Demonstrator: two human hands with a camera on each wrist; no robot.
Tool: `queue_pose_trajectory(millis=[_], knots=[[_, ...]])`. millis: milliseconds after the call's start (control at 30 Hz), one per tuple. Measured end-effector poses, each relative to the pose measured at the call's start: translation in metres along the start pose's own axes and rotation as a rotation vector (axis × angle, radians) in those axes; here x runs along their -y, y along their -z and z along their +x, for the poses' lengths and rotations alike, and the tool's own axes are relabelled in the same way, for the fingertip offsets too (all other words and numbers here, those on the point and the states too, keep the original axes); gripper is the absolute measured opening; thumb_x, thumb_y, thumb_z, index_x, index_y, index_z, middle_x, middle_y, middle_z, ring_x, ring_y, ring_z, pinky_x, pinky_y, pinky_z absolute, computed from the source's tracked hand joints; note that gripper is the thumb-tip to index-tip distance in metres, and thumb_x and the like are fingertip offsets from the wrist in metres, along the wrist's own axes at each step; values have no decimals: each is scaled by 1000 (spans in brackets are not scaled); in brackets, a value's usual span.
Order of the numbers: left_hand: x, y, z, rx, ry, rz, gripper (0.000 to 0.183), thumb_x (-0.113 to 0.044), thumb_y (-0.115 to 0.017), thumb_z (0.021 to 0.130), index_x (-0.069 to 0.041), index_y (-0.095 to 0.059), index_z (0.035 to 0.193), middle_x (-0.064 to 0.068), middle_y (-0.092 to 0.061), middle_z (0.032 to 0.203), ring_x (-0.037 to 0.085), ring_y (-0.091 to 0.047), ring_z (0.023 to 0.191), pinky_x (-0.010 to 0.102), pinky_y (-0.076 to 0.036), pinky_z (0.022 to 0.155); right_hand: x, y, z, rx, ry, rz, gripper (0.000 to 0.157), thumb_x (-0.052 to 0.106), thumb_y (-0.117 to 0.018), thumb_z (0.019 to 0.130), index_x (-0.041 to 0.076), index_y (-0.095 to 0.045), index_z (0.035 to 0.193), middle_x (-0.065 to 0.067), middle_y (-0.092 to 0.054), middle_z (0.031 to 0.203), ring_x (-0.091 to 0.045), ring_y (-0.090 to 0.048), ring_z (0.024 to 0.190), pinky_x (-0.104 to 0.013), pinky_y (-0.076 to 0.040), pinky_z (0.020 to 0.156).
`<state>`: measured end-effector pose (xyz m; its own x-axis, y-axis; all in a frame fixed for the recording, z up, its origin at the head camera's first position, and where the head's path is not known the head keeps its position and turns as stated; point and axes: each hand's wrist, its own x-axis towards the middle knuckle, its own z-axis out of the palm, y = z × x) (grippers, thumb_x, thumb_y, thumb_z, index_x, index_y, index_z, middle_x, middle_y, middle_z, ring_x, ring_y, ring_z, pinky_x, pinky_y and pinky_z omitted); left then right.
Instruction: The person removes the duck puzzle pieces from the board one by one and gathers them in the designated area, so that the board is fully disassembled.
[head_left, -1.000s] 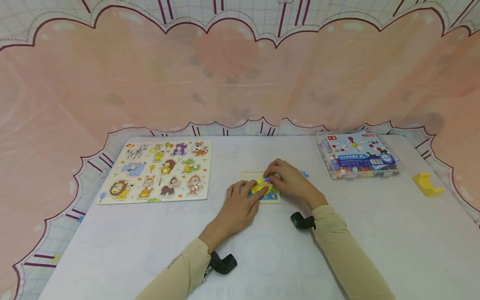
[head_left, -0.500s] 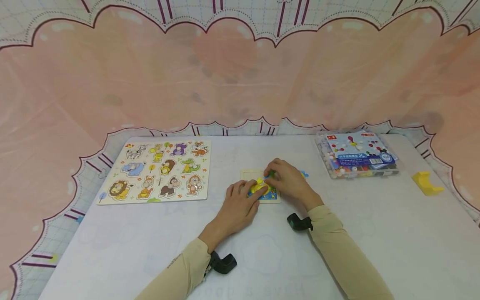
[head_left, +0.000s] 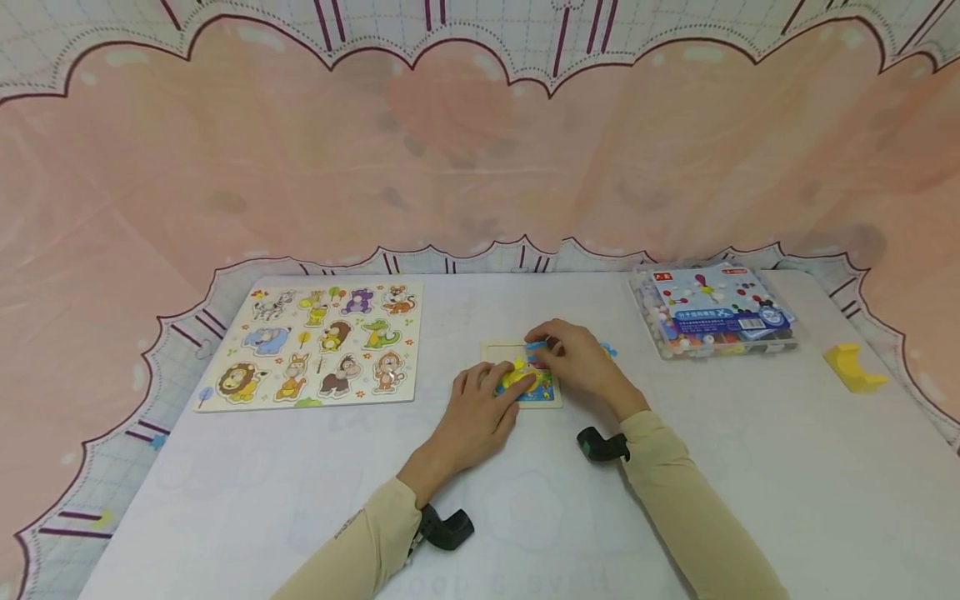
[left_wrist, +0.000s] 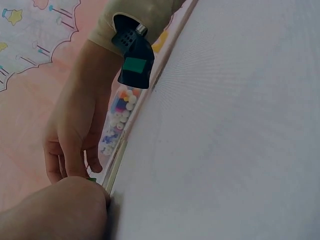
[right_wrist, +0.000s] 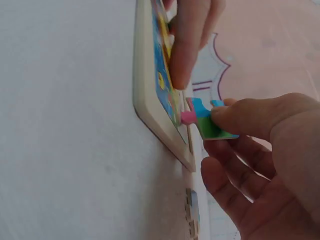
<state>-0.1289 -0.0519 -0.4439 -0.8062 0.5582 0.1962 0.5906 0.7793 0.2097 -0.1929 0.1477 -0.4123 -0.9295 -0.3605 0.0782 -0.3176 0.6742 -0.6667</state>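
A small wooden jigsaw tray [head_left: 501, 351] lies mid-table, with picture pieces in its near right part. My left hand [head_left: 474, 408] rests over its left side, the index finger laid straight across the yellow part of the picture. In the right wrist view, my right hand [right_wrist: 280, 125] pinches a blue, green and pink jigsaw piece [right_wrist: 212, 129] between thumb and fingers. That piece is tilted up at the tray's edge, its pink tab close to the assembled picture. In the left wrist view the left hand [left_wrist: 65, 207] hides most of the tray.
More loose jigsaw pieces [head_left: 611, 350] lie just beyond the right hand, partly hidden. An animal puzzle board [head_left: 300, 392] is at the left. At the back right stands a clear box [head_left: 720, 312] of coloured beads, with a yellow curved block [head_left: 855, 369] farther right.
The jigsaw piece has turned in my right fingers: its green part showed half a second ago, blue shows now. The right hand has shifted slightly; the left hand has stayed put.
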Motion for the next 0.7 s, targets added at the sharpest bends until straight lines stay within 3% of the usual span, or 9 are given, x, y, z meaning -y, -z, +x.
queue_pose_trajectory(millis=[400,700], knots=[[1,-1,-1,-26,-2,-43,43,-29,-41,100,-28,-43,142,7,-40,144,29,-35,128,49,-28,106,-12,22,-2,-29,15,35,13,9,-58,91,8,-64,103,-6,-67,99,-20,-60,88,-33,-51,77],[1,-3,0,-16,3,-42,44,-30,-40,100,-29,-41,143,6,-39,145,29,-33,130,49,-27,107,-25,38,-7,7,-63,32,14,9,-58,91,7,-63,103,-9,-66,96,-20,-61,80,-29,-49,69]])
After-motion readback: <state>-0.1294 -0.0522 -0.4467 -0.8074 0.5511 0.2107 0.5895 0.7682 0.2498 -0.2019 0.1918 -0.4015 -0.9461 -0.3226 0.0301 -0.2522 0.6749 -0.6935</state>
